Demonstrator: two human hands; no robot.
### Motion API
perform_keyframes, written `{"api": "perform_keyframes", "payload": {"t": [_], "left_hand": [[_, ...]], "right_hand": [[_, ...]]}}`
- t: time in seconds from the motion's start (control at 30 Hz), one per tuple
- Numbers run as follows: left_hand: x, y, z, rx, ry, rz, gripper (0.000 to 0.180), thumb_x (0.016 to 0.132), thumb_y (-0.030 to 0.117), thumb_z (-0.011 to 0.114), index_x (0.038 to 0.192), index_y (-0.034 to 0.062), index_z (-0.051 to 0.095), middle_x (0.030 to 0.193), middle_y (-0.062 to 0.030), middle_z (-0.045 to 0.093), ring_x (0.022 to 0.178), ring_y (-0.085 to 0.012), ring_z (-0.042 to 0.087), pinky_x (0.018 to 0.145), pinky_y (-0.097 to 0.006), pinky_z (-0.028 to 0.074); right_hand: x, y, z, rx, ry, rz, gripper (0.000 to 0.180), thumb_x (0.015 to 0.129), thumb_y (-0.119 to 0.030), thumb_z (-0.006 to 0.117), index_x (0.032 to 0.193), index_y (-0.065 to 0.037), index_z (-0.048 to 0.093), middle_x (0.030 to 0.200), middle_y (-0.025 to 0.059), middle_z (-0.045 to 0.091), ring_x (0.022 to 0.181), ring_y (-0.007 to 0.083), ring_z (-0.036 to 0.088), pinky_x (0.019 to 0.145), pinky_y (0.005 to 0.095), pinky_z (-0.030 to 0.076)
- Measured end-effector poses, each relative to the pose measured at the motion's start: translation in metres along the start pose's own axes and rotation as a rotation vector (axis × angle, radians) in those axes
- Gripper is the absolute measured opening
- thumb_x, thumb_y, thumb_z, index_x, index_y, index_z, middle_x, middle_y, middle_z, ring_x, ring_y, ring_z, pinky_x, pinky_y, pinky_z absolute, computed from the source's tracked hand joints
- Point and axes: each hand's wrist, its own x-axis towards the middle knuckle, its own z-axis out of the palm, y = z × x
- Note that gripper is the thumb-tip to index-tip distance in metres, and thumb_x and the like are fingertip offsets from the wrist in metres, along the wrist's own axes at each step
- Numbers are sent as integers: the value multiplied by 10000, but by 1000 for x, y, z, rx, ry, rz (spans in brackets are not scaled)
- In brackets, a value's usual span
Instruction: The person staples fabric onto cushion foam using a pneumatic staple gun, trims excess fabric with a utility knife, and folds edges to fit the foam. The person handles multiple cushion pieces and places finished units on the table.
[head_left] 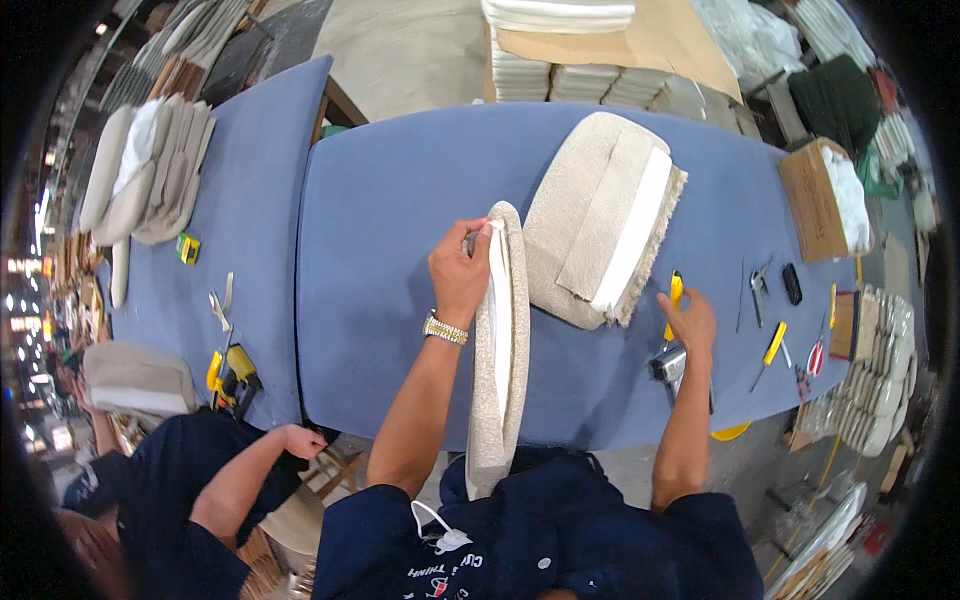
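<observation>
A beige fabric-covered cushion (515,330) stands on its narrow edge before me, its near end against my body. My left hand (462,270) is closed on the far part of its left side, where a white strip shows along the opening in the cover. My right hand (692,322) is at the right, thumb and fingers around a yellow utility knife (677,287). Just below that hand is a silver and black tool (668,362), partly hidden by my wrist. A second beige cushion (590,220) lies flat beyond, with a white band and a frayed fabric edge.
The blue padded table (390,200) bears pliers (757,290), another yellow tool (775,342) and red-handled scissors (816,358) at right. A cardboard box (815,205) stands at the far right corner. Stacked cushions (150,175) lie on the left table. A co-worker's arm (245,480) is at lower left.
</observation>
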Motion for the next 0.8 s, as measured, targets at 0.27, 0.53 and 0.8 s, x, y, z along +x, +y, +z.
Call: {"api": "perform_keyframes", "payload": {"t": [0.27, 0.53, 0.8], "left_hand": [[-63, 37, -23, 362, -110, -124, 776, 894, 453, 727, 1451, -28, 479, 1318, -290, 625, 1155, -442, 648, 937, -501, 527], [-56, 20, -73, 481, -182, -15, 295, 956, 285, 598, 881, 20, 704, 759, -266, 692, 745, -480, 688, 682, -569, 550], [-49, 46, -131, 686, -205, 445, 123, 917, 150, 603, 933, 76, 700, 699, -155, 695, 654, -324, 710, 573, -448, 560]], "right_hand": [[6, -253, -27, 369, -203, -1296, 506, 892, -346, 757, 1355, -169, 653, 1471, 152, 564, 1336, 343, 540, 1080, 424, 477], [4, -339, -55, 18, -659, -1239, 456, 836, -364, 808, 1155, -46, 739, 1065, 161, 745, 946, 329, 680, 839, 408, 523], [-70, -283, -66, 435, 33, -1248, 213, 823, -140, 777, 971, -50, 653, 1110, 126, 711, 1060, 359, 653, 888, 430, 534]]}}
